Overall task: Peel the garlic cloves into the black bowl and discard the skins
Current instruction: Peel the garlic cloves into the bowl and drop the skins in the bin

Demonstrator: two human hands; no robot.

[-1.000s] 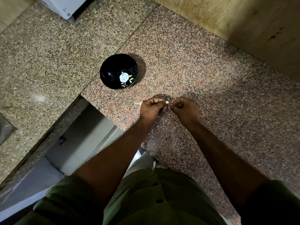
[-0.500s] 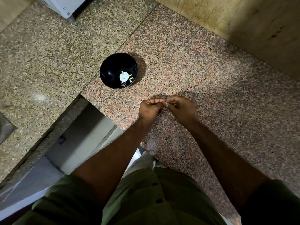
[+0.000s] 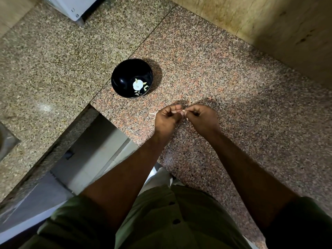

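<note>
So my left hand (image 3: 168,117) and right hand (image 3: 201,117) both pinch one garlic clove (image 3: 183,111), near the black bowl (image 3: 132,78) for an easy drop.

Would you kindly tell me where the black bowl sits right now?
In the head view, the black bowl stands on the granite counter, up and left of the left hand, near the counter's cut-out corner.

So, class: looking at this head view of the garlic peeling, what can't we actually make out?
- Garlic clove: mostly hidden by the fingertips of the left hand and right hand; how much is peeled is unclear.
- Pale bits in the black bowl: too small to tell from its flower print.
- White appliance: cut off by the top edge.
</note>
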